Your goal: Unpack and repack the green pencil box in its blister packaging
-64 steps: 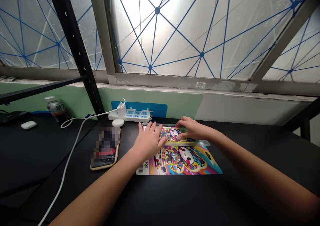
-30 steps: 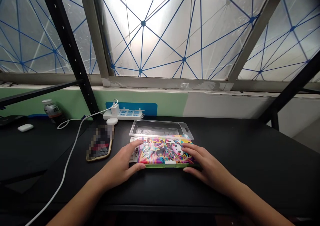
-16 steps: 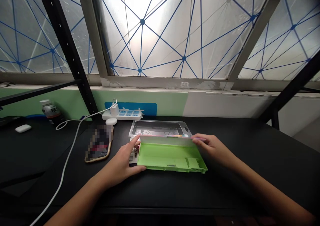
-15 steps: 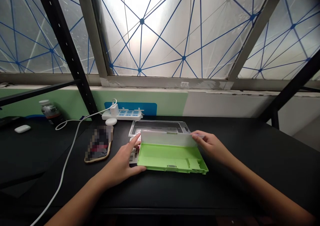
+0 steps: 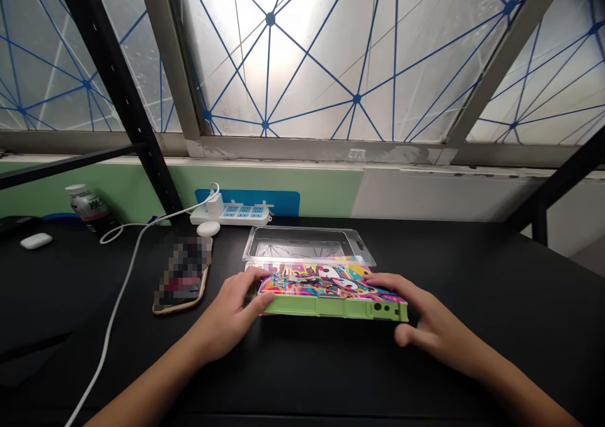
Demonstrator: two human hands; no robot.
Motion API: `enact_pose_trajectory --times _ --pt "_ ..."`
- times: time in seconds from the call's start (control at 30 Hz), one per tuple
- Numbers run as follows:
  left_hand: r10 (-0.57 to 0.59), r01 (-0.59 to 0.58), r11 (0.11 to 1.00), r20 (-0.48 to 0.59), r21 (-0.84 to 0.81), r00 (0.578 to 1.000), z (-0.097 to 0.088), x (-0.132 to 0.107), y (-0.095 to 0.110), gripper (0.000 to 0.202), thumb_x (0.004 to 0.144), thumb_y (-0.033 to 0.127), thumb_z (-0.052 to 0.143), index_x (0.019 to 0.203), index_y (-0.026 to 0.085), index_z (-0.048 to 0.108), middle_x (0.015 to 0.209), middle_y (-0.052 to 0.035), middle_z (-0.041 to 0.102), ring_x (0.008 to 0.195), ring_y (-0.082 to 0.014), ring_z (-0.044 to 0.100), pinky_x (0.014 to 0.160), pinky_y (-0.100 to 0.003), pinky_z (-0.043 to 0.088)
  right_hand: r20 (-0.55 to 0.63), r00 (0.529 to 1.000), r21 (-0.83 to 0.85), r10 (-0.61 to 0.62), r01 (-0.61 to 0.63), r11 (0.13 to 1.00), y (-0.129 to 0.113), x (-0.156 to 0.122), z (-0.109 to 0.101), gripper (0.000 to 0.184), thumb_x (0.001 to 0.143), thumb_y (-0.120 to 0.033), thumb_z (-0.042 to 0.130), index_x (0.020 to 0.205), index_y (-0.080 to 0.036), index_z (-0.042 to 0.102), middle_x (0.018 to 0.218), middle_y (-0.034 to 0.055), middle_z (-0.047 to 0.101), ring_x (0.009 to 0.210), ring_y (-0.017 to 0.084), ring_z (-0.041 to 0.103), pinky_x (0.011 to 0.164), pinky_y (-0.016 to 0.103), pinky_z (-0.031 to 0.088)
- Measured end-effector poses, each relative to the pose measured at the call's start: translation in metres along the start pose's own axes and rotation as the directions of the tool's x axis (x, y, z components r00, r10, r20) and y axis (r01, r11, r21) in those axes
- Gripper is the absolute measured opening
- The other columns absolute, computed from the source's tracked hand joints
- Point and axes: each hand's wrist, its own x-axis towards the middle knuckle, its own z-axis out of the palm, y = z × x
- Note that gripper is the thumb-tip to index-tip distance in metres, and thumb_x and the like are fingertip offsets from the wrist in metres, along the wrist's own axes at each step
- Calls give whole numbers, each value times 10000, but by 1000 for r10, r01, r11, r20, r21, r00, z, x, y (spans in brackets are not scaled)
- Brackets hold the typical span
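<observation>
A flat green plastic pencil case with a bright cartoon-printed lid [image 5: 331,291] lies closed on the black table [image 5: 496,301], near the middle of its front half, long side toward the person. Its contents cannot be seen. Just behind it, toward the back edge, a clear plastic blister tray [image 5: 307,246] lies open side up, with only a faint printed sheet showing through it.

The left hand [image 5: 231,313] rests at the case's left end, thumb along the green front edge and fingers spread over the lid corner, gripping that end lightly. The right hand [image 5: 428,323] lies at the right end with fingers over the lid's right corner and thumb held free in front of the green edge; it is open, touching rather than clasping.

Left of the case lies a phone in a tan case [image 5: 182,276], face up. Near the back edge sit a white power strip [image 5: 231,213], a small white round puck [image 5: 208,228] and a white cable [image 5: 118,301] trailing toward the front left corner. Far left stand a white-capped bottle [image 5: 87,205] and a white earbud case [image 5: 36,240]. Behind runs a green and white wall [image 5: 331,191] beneath frosted windows crossed with blue lines [image 5: 331,55].
</observation>
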Motion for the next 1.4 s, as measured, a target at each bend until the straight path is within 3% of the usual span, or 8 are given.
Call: enact_pose_trajectory --times 0.17,0.33,0.47,0.63,0.83,1.1,1.23,1.4 --pt "34 -34 999 28 5 999 0 3 -2 471 997 579 373 1331 288 532 1395 -61 551 1331 -297 440 1116 -471 339 -67 983 -80 172 -177 981 -3 5 8 501 867 -563 615 1278 -280 565 1132 71 719 954 278 697 794 379 563" --pt "81 -88 989 64 117 995 4 6 1 382 985 546 434 968 245 667 1409 -62 535 1330 -306 426 1113 -488 335 -139 946 -173 293 -314 933 -3 16 13 426 938 -587 466 1160 -253 609 923 57 735 769 256 690 647 350 533" --pt "28 -25 993 -29 118 999 8 5 -2 418 970 562 452 1195 239 592 1376 -106 551 1317 -317 447 1090 -505 359 -186 974 -371 130 -192 909 -1 26 10 348 974 -499 440 1041 -229 649 862 62 659 773 239 632 664 354 498" --pt "15 -16 999 20 49 1000 6 0 -5 830 844 540 672 1525 261 289 1497 -127 474 1411 -341 364 1138 -500 303 -107 988 -596 -114 28 802 -23 43 12 256 984 -382 486 1002 -208 673 978 96 654 894 263 597 767 403 453" --pt "8 -9 999 14 32 1000 5 0 -4 1024 770 421 784 1574 293 163 1447 -112 553 1408 -328 398 1142 -499 291 30 986 -619 -165 147 771 -62 76 50 246 978 -392 538 1013 -188 671 963 88 665 894 255 592 773 393 431" --pt "73 -75 997 90 15 993 1 0 0 1059 839 406 728 1589 324 -15 1400 -75 605 1434 -298 383 1185 -569 178 -66 962 -672 -266 154 725 -63 97 69 237 1001 -283 440 865 -183 607 863 91 609 807 249 535 718 378 411" --pt "79 -81 996 79 22 994 -2 1 2 856 924 489 609 1590 334 95 1458 -45 551 1448 -292 357 1199 -559 183 -157 913 -687 -377 174 705 -61 96 65 230 1019 -287 413 925 -178 593 918 110 614 868 262 526 786 400 425" --pt "61 -55 997 108 -53 992 -8 1 1 545 1054 532 164 1518 343 377 1564 27 401 1476 -243 303 1228 -499 159 -167 775 -698 -609 343 628 -65 75 46 78 1003 -274 510 1030 -220 559 942 65 655 870 221 567 894 411 427"
